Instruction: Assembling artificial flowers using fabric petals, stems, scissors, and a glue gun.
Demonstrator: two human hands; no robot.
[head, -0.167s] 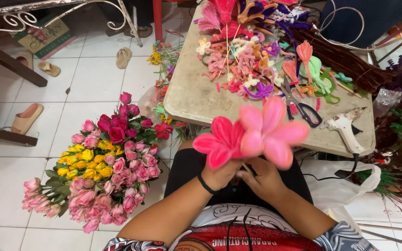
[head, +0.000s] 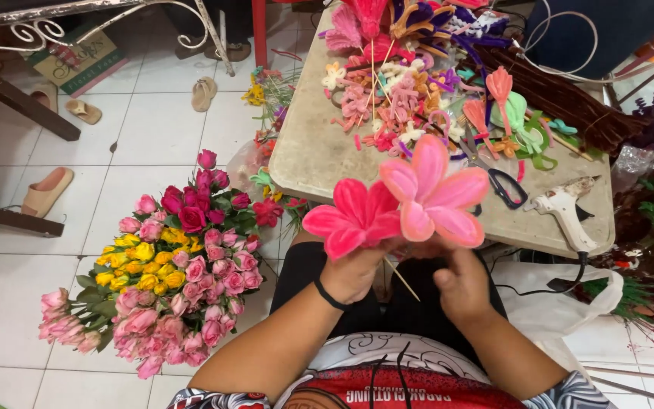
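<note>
My left hand (head: 353, 274), with a black band on its wrist, grips the stem under a hot-pink fuzzy wire flower (head: 351, 218). A lighter pink fuzzy flower (head: 433, 193) with several petals sits right beside it, touching it. My right hand (head: 462, 284) is closed at the base of the lighter flower. A thin wooden stick (head: 403, 280) slants down between my hands. Both flowers are held over my lap, just in front of the table edge.
A beige table (head: 312, 151) carries a heap of coloured fuzzy wire pieces (head: 418, 83), black-handled scissors (head: 505, 185) and a white glue gun (head: 565, 208). Bunches of pink, red and yellow roses (head: 168, 273) lie on the white tiled floor at left. Sandals (head: 47, 189) are scattered there.
Both hands and the two flowers stay in nearly the same place; the flowers have tilted very slightly.
</note>
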